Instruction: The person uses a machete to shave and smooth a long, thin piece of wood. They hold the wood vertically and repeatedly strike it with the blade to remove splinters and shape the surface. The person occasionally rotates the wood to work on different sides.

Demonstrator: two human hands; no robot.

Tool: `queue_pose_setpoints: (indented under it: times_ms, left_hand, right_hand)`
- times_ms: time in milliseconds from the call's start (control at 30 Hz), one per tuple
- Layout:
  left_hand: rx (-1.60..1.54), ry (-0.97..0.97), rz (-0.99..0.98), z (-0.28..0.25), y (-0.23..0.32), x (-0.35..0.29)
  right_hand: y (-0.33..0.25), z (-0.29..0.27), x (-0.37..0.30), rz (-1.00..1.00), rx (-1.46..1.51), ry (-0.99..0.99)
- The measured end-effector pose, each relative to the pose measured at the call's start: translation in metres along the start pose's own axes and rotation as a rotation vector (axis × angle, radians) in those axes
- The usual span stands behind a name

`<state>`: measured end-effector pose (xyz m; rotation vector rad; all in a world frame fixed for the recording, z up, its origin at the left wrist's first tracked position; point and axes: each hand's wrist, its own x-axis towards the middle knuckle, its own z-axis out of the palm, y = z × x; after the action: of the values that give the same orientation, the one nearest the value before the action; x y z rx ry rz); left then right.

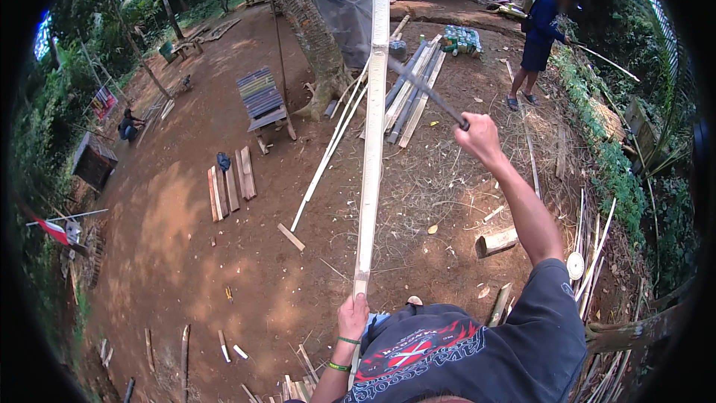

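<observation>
A long, pale split length of bamboo (371,157), with a node line partway up, stretches away from my body toward the top of the view. Near its close end, my left hand (353,319) is closed around it, with green bands on the wrist. My right hand (479,142) is raised to the right and grips a machete (436,95) by its dark handle. The blade, smeared by motion, points up and left toward the bamboo; I cannot tell whether its tip touches it.
Planks and dark poles (418,89) lie ahead beside a tree trunk (306,22). A slatted wooden chair (262,101) and short boards (233,183) are to the left. A cut log (497,242) lies right. One person (544,37) stands far right; another (130,125) crouches far left.
</observation>
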<state>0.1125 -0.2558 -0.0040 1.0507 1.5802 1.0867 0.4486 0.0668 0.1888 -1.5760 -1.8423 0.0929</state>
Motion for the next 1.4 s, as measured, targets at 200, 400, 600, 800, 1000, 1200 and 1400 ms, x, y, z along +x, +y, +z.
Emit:
queue_pose_setpoints:
  times_ms: [200, 400, 600, 800, 1000, 1200, 1400]
  left_hand:
    - [-0.134, -0.096, -0.033, 0.005, 0.016, 0.019]
    - [-0.235, -0.241, -0.032, -0.001, 0.015, 0.029]
    - [-0.274, -0.370, -0.031, -0.005, -0.007, 0.040]
    - [-0.155, -0.260, -0.027, 0.009, -0.013, 0.044]
    - [0.397, -0.022, 0.342, 0.025, 0.008, 0.040]
    - [0.366, -0.050, 0.264, 0.024, -0.025, 0.026]
    - [0.478, 0.016, 0.396, 0.023, -0.069, 0.013]
  right_hand:
    - [-0.021, 0.073, -0.112, 0.097, 0.070, -0.415]
    - [0.016, 0.098, -0.135, 0.492, 0.351, -0.180]
    - [0.000, 0.065, -0.123, 0.322, 0.452, 0.031]
    - [-0.029, 0.051, -0.133, -0.052, 0.276, -0.128]
    - [-0.050, 0.083, -0.175, -0.392, 0.100, -0.407]
    - [-0.010, 0.080, -0.097, -0.551, -0.140, -0.284]
    - [0.019, 0.040, -0.016, -0.238, -0.080, -0.104]
